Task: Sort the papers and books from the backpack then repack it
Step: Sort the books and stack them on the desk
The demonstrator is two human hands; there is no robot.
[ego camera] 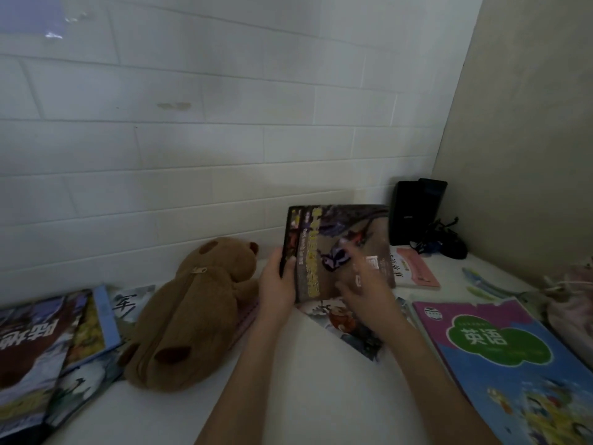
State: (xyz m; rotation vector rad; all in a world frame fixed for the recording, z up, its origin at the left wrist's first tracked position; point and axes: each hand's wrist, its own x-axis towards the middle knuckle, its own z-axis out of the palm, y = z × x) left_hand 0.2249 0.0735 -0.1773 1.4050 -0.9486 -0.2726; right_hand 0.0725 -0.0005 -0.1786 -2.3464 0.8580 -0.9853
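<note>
A dark book with an insect on its cover [333, 239] is held up, tilted, above the white table [308, 390]. My left hand [278, 284] grips its spine edge, thumb on the cover. My right hand [365, 284] lies against the cover's lower right with fingers spread and looks blurred. Below it lies another illustrated book [353, 329]. A brown teddy-bear backpack [192, 313] with a zip lies on its side to the left. A stack of books [54, 345] sits at the far left, and a blue and purple textbook [500, 358] at the right.
A pink and white booklet [414, 268] lies behind the held book. A black box [414, 210] and tangled black cords [446, 239] stand in the back right corner. Pens [481, 284] and a pinkish bag [571, 303] are at the far right. Tiled wall runs behind.
</note>
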